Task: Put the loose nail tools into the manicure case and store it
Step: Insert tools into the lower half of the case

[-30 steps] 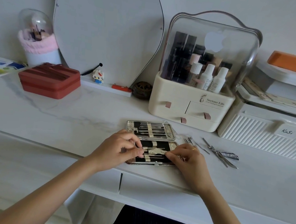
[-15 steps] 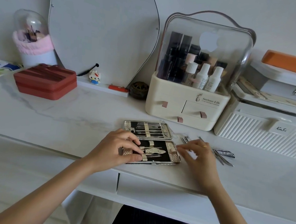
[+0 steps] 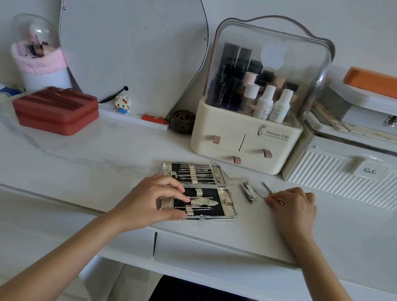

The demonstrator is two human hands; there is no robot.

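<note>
The manicure case point(image 3: 227, 202) lies open on the white desk, silver-edged with a black lining and several tools strapped in both halves. My left hand point(image 3: 153, 197) rests on the near half's left end, fingers curled over its edge and thumb at the front. To the right of the case lies a nail clipper point(image 3: 248, 192). My right hand point(image 3: 293, 204) sits further right, its fingertips on thin metal tools point(image 3: 267, 188) that are mostly hidden under it. Whether the fingers pinch one cannot be told.
Behind the case stands a cream cosmetics organiser point(image 3: 242, 145) with drawers and a clear lid. A white ribbed box point(image 3: 351, 176) sits at the right, a red zip case point(image 3: 54, 113) at the left. Drawer fronts point(image 3: 206, 256) run under the desk's front edge.
My right hand has left the case's near half and moved right to the loose tools. The nail clipper, hidden before, now shows. My left hand stays on the case.
</note>
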